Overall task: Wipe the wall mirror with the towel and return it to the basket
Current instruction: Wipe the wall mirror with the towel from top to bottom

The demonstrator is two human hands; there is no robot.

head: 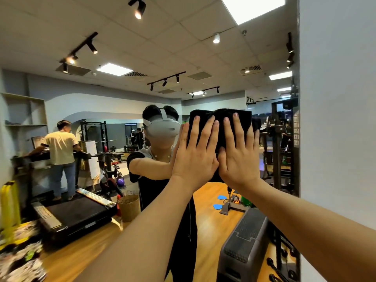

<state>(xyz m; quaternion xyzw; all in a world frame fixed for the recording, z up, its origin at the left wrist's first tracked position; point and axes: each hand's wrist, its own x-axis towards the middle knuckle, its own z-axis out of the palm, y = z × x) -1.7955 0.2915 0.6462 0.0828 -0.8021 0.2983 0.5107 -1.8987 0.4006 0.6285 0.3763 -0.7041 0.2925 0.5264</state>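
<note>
Both hands are pressing flat on the black towel [220,119], holding it against the wall mirror [122,98]: left hand [195,155] and right hand [240,153] side by side, fingers straight and spread, nothing pinched. Reflected below the towel, the woven basket [129,206] is sitting on the floor.

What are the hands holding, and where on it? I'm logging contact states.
Both hands, left hand and right hand, press flat on the black towel, pinning its lower middle against the mirror.

Black towel [220,119] flat against wall mirror [101,119].
</note>
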